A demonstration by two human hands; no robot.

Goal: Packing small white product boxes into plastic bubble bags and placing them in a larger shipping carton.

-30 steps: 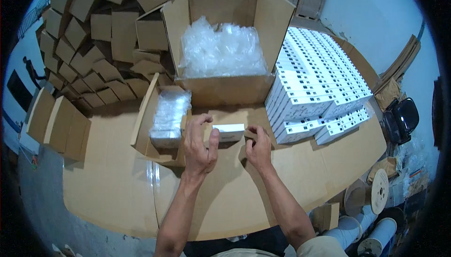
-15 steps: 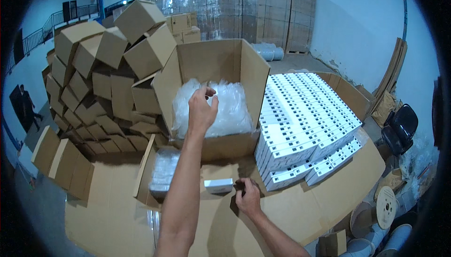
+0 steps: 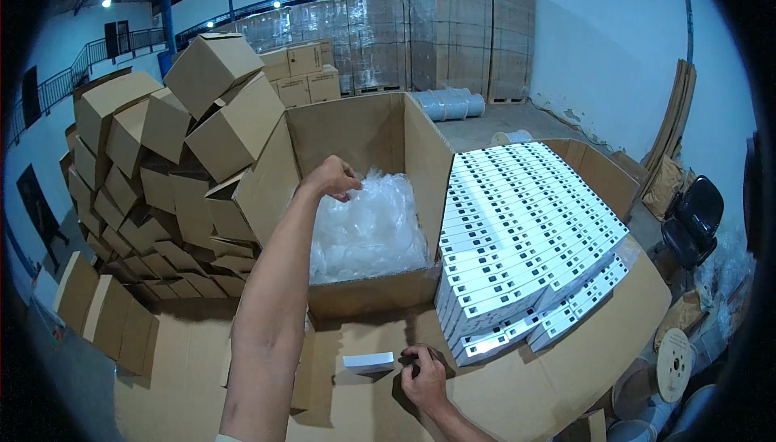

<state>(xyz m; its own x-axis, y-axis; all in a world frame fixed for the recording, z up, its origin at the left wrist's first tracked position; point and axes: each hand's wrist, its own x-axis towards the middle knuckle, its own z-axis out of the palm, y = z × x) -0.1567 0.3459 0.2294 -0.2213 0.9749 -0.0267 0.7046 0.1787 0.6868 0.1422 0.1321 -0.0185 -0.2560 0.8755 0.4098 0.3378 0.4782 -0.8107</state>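
Observation:
My left hand (image 3: 333, 177) is over the left part of an open cardboard box (image 3: 372, 296). Its fingers are bent and drawn together beside a heap of clear plastic bags (image 3: 368, 228) inside; whatever they pinch is too fine to make out. On the cardboard-covered table below lies a small white box (image 3: 369, 363), long and narrow. Just right of it rests my right hand (image 3: 424, 381), fingers curled with a gap between thumb and forefinger, holding nothing and apart from the small box.
Stacked white boxes (image 3: 525, 232) with dark square marks stand at the right of the table. Brown cartons (image 3: 174, 191) pile high at the left. Beyond are wrapped pallets (image 3: 453, 38), a black chair (image 3: 693, 219) and cable reels (image 3: 672, 365).
My left hand has gone from over the middle of the plastic bags toward their left side, and its fingers have drawn closer. The view has shifted; my right hand stays beside the small white box.

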